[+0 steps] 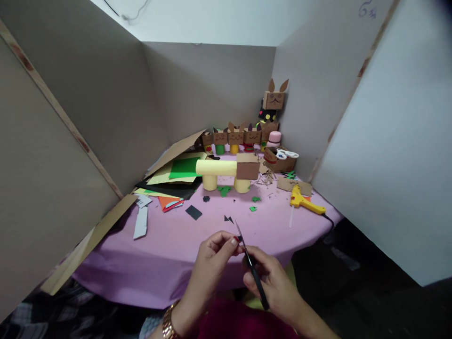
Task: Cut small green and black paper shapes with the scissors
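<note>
My right hand (273, 282) grips black scissors (249, 256), their blades pointing up and away from me. My left hand (215, 252) pinches a tiny dark paper scrap (239, 238) right at the blades. Both hands hover over the near edge of a table covered in pink cloth (169, 249). Beyond them stands a yellow paper-roll animal figure (226, 174) with a brown cardboard box head.
Small black cut-outs (228, 218) lie just past my hands. A yellow glue gun (303, 201) rests at right. Coloured paper sheets (176, 176) pile at left. A row of cardboard figures (235, 137) and a box with white scissors (280, 159) stand at the back. Cardboard walls enclose the table.
</note>
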A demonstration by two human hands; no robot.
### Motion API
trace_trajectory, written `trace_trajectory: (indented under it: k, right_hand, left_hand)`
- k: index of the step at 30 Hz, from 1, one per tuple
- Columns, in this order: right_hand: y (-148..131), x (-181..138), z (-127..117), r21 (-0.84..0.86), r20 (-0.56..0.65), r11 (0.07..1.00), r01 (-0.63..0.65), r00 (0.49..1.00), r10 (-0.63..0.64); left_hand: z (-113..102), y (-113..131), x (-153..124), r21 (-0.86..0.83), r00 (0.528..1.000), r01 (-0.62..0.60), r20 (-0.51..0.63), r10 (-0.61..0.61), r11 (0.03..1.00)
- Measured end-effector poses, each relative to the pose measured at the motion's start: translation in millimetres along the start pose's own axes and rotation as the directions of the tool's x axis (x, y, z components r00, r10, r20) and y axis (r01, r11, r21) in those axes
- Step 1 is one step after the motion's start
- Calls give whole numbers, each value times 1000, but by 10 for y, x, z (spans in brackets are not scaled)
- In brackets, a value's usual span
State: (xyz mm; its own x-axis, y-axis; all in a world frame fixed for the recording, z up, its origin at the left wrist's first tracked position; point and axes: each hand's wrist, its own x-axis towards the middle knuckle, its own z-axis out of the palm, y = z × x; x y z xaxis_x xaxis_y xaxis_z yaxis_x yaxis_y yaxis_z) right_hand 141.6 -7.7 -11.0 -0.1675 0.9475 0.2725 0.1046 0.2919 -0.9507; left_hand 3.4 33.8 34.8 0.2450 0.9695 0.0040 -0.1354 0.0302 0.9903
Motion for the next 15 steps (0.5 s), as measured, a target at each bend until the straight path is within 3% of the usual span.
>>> trace_trajectory:
  k: [7,12,15]
  right_hand:
    - [1,-7,11,-163,-46,986,18,999,-26]
    - [-12,-9,3,-147,-49,989,12,999,-19]
    - [-15,-14,-7,-28,-21,999,-17,1000,16]
  left_hand:
    - [19,-17,-24,19,1000,13,5,-13,1000]
    - [20,-4,-40,44,1000,-3,3,2,999]
    - [18,2,-44,60,1000,-17,1,17,998]
